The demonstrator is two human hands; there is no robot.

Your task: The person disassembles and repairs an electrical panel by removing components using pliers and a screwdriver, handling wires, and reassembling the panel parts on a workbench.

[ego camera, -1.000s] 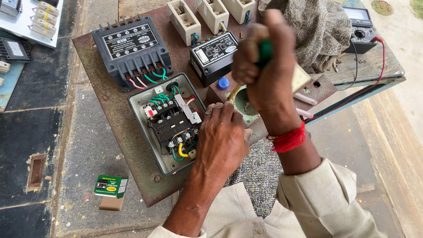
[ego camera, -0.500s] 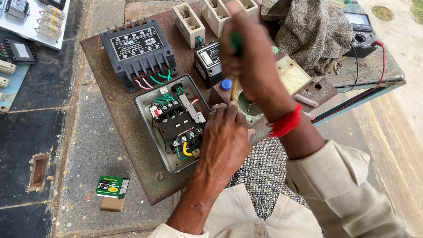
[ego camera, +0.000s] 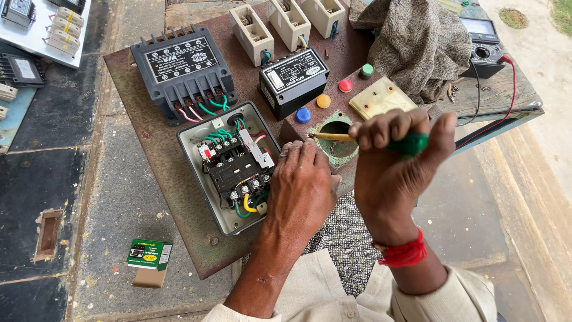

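Lowered from above the panel, right hand (ego camera: 396, 173) clenches a screwdriver (ego camera: 381, 142) level over the round hole (ego camera: 336, 134); left hand (ego camera: 304, 188), gripping nothing, rests on the open starter box (ego camera: 229, 170). A slip could gouge the knuckles or wiring.

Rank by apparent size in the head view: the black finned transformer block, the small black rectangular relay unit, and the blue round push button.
1. Black finned transformer block, largest.
2. Small black rectangular relay unit.
3. Blue round push button, clearly smallest.
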